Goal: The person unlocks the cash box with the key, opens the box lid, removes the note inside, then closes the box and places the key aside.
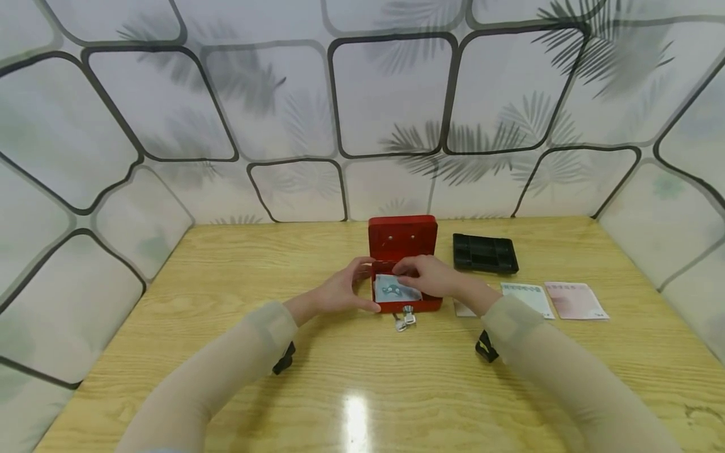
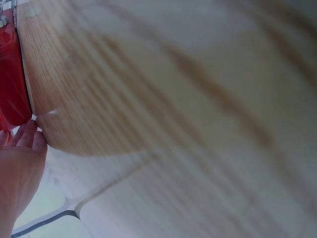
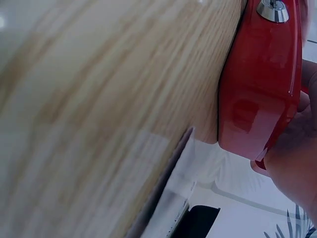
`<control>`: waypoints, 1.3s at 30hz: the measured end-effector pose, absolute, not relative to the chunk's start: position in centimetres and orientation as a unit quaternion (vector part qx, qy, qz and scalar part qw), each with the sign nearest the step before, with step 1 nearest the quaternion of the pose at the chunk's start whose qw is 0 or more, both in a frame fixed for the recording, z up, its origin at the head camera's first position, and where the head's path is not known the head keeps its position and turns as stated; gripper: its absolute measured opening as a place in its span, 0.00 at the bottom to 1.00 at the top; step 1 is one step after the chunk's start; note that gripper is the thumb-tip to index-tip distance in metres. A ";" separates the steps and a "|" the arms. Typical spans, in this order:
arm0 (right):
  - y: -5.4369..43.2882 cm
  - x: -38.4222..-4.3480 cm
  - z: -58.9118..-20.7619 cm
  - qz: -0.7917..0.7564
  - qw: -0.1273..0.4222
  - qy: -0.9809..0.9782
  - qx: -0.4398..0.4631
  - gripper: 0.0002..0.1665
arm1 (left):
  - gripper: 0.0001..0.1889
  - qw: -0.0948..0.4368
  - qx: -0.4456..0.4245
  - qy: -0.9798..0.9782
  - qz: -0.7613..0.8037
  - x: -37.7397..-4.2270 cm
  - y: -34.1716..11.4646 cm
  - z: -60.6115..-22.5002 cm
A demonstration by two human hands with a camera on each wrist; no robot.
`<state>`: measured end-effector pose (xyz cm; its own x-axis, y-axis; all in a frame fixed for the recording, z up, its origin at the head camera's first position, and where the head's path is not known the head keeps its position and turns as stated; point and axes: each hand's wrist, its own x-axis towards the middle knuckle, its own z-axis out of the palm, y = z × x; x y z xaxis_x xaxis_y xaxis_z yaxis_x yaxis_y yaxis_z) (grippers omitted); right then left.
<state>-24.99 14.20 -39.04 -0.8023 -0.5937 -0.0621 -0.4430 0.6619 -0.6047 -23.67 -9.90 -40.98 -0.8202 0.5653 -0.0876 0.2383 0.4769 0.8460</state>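
Observation:
A red cash box (image 1: pixel 433 304) stands on the wooden table with its lid (image 1: pixel 403 239) raised. Across the box's left end, my left hand (image 1: pixel 342 290) holds it, thumb at the front corner and fingers toward the hinge side. Its fingertips are at the box corner in the left wrist view. Inside lies a pale blue printed paper (image 1: pixel 391 289). My right hand (image 1: pixel 430 275) reaches over the right wall, thumb and fingers at the paper's far edge; I cannot tell whether they pinch it. Keys (image 1: pixel 409 314) hang at the front lock.
Right of the box sits a black compartment tray (image 1: pixel 484 253). In front of it lie a greenish printed paper (image 1: pixel 527 297) and a pink one (image 1: pixel 574 301). Another paper (image 1: pixel 463 309) is partly hidden by my right forearm. A patterned cloth wall (image 1: pixel 391 94) rises behind the table.

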 end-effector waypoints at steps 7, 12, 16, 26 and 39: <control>14.1 -24.8 -39.0 -0.289 0.132 0.902 -0.292 0.16 | 0.46 0.177 0.248 0.839 0.450 -23.8 -9.9 -41.1; 14.2 -24.7 -39.2 -0.300 0.128 0.898 -0.297 0.16 | 0.46 0.177 0.248 0.840 0.450 -23.8 -10.0 -41.2; 14.3 -24.6 -39.2 -0.312 0.119 0.895 -0.296 0.16 | 0.47 0.180 0.243 0.841 0.449 -23.8 -10.0 -41.2; 14.5 -24.6 -39.4 -0.341 0.090 0.889 -0.291 0.13 | 0.47 0.177 0.247 0.840 0.449 -23.8 -10.0 -41.1; 14.3 -24.7 -39.4 -0.353 0.081 0.889 -0.280 0.12 | 0.47 0.172 0.242 0.843 0.449 -23.7 -9.8 -41.1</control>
<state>-24.74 14.30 -39.36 -0.8295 -0.5560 0.0535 -0.4412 0.5936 -0.6730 -23.70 -9.83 -41.11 -0.8241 0.5619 -0.0722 0.2541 0.4805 0.8394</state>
